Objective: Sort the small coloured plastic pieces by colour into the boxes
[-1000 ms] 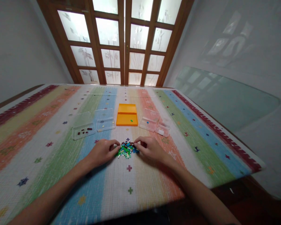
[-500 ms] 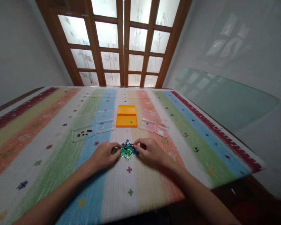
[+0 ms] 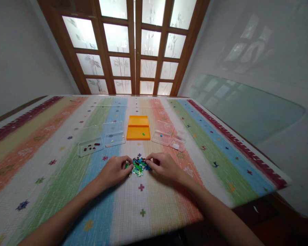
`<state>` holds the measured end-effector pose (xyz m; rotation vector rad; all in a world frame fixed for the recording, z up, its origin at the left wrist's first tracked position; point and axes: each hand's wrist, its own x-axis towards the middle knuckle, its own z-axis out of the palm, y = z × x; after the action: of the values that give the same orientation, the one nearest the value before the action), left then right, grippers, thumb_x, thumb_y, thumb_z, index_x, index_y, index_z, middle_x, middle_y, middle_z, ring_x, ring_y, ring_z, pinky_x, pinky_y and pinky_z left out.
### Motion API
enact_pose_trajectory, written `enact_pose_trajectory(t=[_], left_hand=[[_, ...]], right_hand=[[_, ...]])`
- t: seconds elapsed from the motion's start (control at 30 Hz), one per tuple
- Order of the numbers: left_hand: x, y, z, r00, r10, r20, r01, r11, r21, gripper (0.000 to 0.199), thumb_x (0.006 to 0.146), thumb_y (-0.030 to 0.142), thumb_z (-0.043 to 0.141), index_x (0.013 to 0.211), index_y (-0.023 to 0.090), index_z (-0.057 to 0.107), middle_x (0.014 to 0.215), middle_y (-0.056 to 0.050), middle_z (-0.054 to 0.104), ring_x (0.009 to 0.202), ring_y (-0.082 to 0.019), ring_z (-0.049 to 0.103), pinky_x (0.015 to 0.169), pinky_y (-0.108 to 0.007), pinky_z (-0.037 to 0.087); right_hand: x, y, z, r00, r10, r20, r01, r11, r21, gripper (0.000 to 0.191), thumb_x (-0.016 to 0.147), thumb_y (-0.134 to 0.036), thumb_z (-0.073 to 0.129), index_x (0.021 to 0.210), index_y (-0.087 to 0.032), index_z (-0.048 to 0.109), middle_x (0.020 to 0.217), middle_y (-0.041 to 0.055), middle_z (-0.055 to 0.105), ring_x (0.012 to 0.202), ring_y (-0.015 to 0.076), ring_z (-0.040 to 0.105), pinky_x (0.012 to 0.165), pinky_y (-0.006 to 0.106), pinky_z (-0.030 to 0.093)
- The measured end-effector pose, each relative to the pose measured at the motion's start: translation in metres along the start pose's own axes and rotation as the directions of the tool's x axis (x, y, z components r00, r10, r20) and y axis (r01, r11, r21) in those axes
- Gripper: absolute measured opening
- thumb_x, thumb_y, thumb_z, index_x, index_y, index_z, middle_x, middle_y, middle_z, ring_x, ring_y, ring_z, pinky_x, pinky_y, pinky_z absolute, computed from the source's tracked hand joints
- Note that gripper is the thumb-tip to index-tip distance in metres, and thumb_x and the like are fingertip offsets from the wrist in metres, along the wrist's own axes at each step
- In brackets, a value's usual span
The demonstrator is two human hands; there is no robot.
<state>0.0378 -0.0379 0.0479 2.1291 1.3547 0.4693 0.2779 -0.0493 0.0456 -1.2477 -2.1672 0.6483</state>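
A small pile of green, blue and dark red bricks [image 3: 139, 166] lies on the striped tablecloth. At its left edge is my left hand [image 3: 116, 169], thumb and fingertips curled close together. My right hand [image 3: 163, 164] touches the pile's right edge with its fingers bent in a pinch. Whatever either hand holds is too small to make out. Beyond the pile, an open orange case [image 3: 138, 133] has one green brick [image 3: 143, 134] in it.
Left of the case stand a clear box [image 3: 90, 147] with several dark red bricks and another clear box [image 3: 114, 139] with a few pale pieces. To its right are a clear box [image 3: 161, 137] with a blue piece and a smaller box [image 3: 177, 144] with white pieces.
The view has shifted very slightly. Both hands stay at the pile's edges with hardly any movement.
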Motion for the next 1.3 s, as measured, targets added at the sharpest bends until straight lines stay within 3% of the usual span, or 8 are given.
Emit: enact_pose_trajectory(t=[0.1,0.3,0.37,0.5,0.63,0.97,1.13,1.3], left_hand=[[0.001,-0.003,-0.006,0.999,0.005,-0.051,-0.006,1.000,-0.017,0.034,0.086,0.040,0.054,0.090,0.015,0.075,0.050,0.004,0.049,0.048,-0.012,0.041,0.055,-0.026,0.030],[0.004,-0.021,-0.030,0.959,0.005,-0.282,0.007,0.999,0.041,0.038,0.087,0.044,0.050,0.088,0.015,0.075,0.048,0.005,0.044,0.047,-0.013,0.041,0.053,-0.026,0.031],[0.004,-0.025,-0.034,0.958,0.012,-0.287,0.002,0.999,0.049,0.041,0.087,0.046,0.049,0.090,0.015,0.075,0.048,0.005,0.043,0.047,-0.013,0.041,0.053,-0.026,0.031],[0.001,-0.024,-0.033,0.992,0.071,-0.106,-0.067,0.997,0.037,0.041,0.086,0.044,0.051,0.095,0.015,0.077,0.048,0.005,0.044,0.046,-0.011,0.039,0.052,-0.025,0.030],[0.000,-0.021,-0.028,0.990,0.120,0.077,-0.122,0.992,0.018,0.042,0.089,0.042,0.049,0.102,0.015,0.078,0.049,0.004,0.046,0.046,-0.011,0.038,0.052,-0.025,0.030],[-0.001,-0.022,-0.024,0.976,0.143,0.165,-0.151,0.988,0.041,0.036,0.091,0.038,0.048,0.100,0.017,0.077,0.053,0.002,0.053,0.049,-0.011,0.042,0.053,-0.024,0.030],[0.002,-0.027,-0.028,0.986,0.163,0.035,-0.165,0.984,0.069,0.037,0.091,0.041,0.048,0.099,0.017,0.076,0.051,0.004,0.050,0.049,-0.011,0.042,0.055,-0.024,0.032],[0.015,-0.034,-0.055,0.973,0.124,-0.193,-0.096,0.984,0.150,0.040,0.089,0.044,0.048,0.098,0.017,0.075,0.053,0.004,0.050,0.048,-0.012,0.045,0.056,-0.025,0.035]], right_hand=[[0.000,0.001,-0.001,1.000,-0.001,0.004,0.001,1.000,0.004,0.018,0.094,-0.025,0.061,0.096,-0.018,0.077,0.072,0.0036,0.072,0.061,0.0126,0.058,0.062,0.025,0.039],[0.000,0.000,-0.002,1.000,-0.002,0.023,0.002,1.000,-0.002,0.020,0.095,-0.026,0.059,0.097,-0.018,0.078,0.075,0.0041,0.073,0.061,0.0124,0.059,0.062,0.025,0.040],[0.000,0.000,-0.002,1.000,-0.007,0.021,0.007,1.000,-0.013,0.020,0.095,-0.026,0.059,0.097,-0.018,0.077,0.076,0.0042,0.074,0.062,0.0125,0.059,0.063,0.025,0.041],[0.000,0.001,-0.001,0.999,-0.022,0.023,0.023,0.999,-0.035,0.020,0.095,-0.024,0.058,0.097,-0.018,0.077,0.078,0.0053,0.075,0.065,0.0134,0.061,0.065,0.025,0.041],[-0.001,0.001,-0.001,1.000,-0.028,0.009,0.029,0.999,-0.046,0.019,0.095,-0.024,0.059,0.096,-0.017,0.077,0.075,0.0047,0.073,0.063,0.0132,0.060,0.063,0.025,0.040],[-0.001,0.001,-0.003,0.999,-0.034,0.006,0.035,0.999,-0.034,0.020,0.095,-0.024,0.059,0.096,-0.018,0.077,0.079,0.0050,0.075,0.067,0.0136,0.063,0.066,0.025,0.042],[0.000,0.001,-0.003,0.999,-0.027,0.017,0.028,0.999,-0.029,0.020,0.096,-0.025,0.059,0.096,-0.018,0.077,0.078,0.0052,0.075,0.066,0.0137,0.063,0.066,0.025,0.042],[0.000,-0.001,-0.003,0.999,-0.026,0.021,0.026,0.999,-0.020,0.019,0.096,-0.023,0.058,0.095,-0.018,0.077,0.084,0.0065,0.076,0.070,0.0144,0.065,0.069,0.026,0.044]])
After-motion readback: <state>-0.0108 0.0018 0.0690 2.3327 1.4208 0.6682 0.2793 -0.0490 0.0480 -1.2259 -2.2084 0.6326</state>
